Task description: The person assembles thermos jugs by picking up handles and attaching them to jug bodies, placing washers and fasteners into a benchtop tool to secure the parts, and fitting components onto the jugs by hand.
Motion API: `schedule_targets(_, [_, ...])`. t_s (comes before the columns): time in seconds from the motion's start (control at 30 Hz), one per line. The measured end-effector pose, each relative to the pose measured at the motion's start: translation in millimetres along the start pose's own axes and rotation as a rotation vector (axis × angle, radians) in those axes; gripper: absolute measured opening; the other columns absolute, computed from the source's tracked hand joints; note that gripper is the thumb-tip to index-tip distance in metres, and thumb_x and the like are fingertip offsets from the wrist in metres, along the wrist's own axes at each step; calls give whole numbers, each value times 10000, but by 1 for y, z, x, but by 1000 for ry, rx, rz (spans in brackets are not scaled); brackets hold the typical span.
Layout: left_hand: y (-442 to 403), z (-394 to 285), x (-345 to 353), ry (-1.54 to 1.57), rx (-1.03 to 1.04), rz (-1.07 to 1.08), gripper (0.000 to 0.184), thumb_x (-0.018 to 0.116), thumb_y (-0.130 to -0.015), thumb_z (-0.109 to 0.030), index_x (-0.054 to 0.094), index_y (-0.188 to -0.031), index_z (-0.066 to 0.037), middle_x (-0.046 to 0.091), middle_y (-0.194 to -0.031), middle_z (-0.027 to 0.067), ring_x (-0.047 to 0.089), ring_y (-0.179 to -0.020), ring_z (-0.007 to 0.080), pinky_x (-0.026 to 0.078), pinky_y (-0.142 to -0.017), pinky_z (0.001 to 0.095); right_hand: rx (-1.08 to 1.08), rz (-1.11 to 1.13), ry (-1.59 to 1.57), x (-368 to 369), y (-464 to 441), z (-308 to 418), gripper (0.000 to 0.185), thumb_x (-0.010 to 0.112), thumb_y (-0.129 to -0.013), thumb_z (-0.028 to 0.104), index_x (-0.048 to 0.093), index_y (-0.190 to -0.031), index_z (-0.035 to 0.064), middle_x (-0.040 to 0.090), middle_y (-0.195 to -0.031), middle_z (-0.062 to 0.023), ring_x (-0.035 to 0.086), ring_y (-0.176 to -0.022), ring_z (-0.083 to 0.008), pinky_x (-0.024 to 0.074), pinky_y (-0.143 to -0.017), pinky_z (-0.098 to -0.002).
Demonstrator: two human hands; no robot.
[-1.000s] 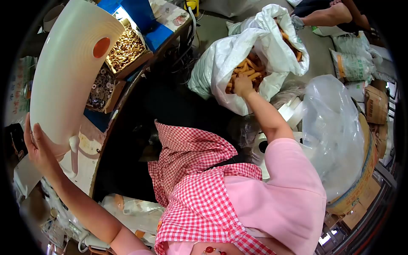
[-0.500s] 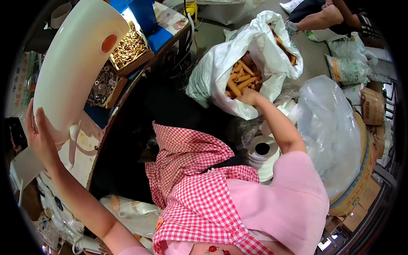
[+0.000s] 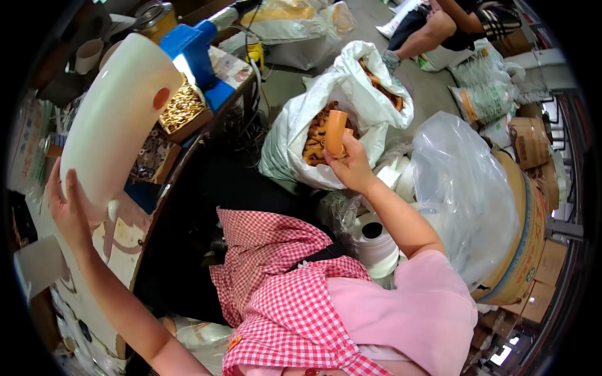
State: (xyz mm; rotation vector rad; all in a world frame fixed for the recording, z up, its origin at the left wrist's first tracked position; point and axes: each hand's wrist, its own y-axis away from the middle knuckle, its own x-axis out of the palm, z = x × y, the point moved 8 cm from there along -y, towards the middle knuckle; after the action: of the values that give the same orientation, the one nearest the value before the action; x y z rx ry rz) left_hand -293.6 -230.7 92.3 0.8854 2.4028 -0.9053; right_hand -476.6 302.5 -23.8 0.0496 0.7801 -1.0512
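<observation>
My left hand (image 3: 68,210) rests against the lower end of a large pale, curved plastic body (image 3: 116,119) with an orange-red round spot, its fingers wrapped round the edge. A short white spout-like part (image 3: 111,229) hangs at its lower end. Over an open white sack (image 3: 288,135), my right hand (image 3: 349,164) grips an orange-brown curved tube (image 3: 336,133), which stands up from the fingers. More orange-brown tubes (image 3: 312,150) lie inside the sack.
Boxes of brass-coloured pieces (image 3: 182,106) and grey washers (image 3: 150,156) sit on the bench beside a blue device (image 3: 191,53). White rolls (image 3: 375,247) and a plastic-covered drum (image 3: 517,250) stand at right. A person's bare leg (image 3: 426,36) shows at top right.
My right hand has come up out of the sack with a tube in it. The view has shifted, while my left hand stays on the pale body.
</observation>
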Motion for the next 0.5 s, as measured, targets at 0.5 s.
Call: schedule_targets(0.5, [15,-39,-14,-309,62,-126,535,699,-853,-427,636,-1233,-56,621,-1204,146,562,-1173,325,440,-1018,433,-14,496,-434,105,-126,186,260,547,-1016,186,485,-1242,74,507,-788,5,453,-653,-46,392,-539,-204])
